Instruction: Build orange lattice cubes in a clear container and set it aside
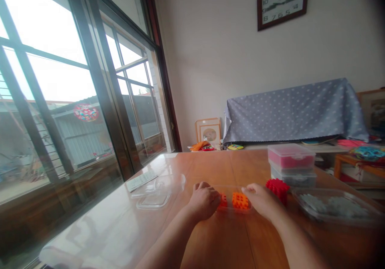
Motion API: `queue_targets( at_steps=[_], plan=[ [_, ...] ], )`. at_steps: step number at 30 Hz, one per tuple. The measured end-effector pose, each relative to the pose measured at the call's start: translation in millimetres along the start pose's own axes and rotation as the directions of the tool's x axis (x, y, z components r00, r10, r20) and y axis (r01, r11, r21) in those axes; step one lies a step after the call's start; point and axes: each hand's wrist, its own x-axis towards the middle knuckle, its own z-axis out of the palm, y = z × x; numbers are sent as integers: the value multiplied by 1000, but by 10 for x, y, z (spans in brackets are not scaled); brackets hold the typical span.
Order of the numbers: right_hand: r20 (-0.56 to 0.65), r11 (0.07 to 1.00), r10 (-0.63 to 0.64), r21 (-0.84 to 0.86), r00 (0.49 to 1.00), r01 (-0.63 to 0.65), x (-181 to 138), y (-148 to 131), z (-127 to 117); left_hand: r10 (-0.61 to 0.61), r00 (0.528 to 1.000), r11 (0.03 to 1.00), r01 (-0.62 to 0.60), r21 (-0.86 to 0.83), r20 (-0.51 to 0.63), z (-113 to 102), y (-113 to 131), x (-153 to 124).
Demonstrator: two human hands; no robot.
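Note:
A shallow clear plastic container (237, 210) lies on the table between my hands. In it sits an orange cube of interlocking blocks (240, 201). Beside that, an orange-red block piece (223, 200) is partly covered by my left hand (205, 200), whose fingers curl closed over the container's left end. My right hand (262, 200) is closed around the right end, with its fingertips near the rim. Just beyond my right wrist stands a red toothed block build (278, 189).
To the right are a clear tub of pale grey pieces (333, 205) and two stacked lidded boxes, a pink-filled one (291, 156) over a grey one (293, 177). Clear lids (154, 199) and a printed sheet (141, 180) lie left on the wooden table (222, 241).

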Motion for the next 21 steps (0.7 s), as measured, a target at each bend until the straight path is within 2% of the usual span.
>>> queue_targets(
  at_steps=[4,7,12,16,21],
  plan=[
    [1,1000,10,-11,1000,-10,-21,-29,-20,3,1000,1000,-3,8,20,-54,31,-10],
    [4,1000,18,-11,1000,-18,-37,-45,-33,-23,1000,999,22,-50,-4,-94,-15,-16],
    [12,1000,10,7,1000,-10,-26,-28,-32,-194,978,959,171,-225,-82,-145,-309,-132],
    [8,1000,5,21,1000,-5,4,1,-18,-291,957,928,281,-244,-7,-145,-560,-353],
    [1,1000,18,16,1000,-18,12,15,-9,-309,944,933,324,-155,114,-118,-615,-565]
  ],
)
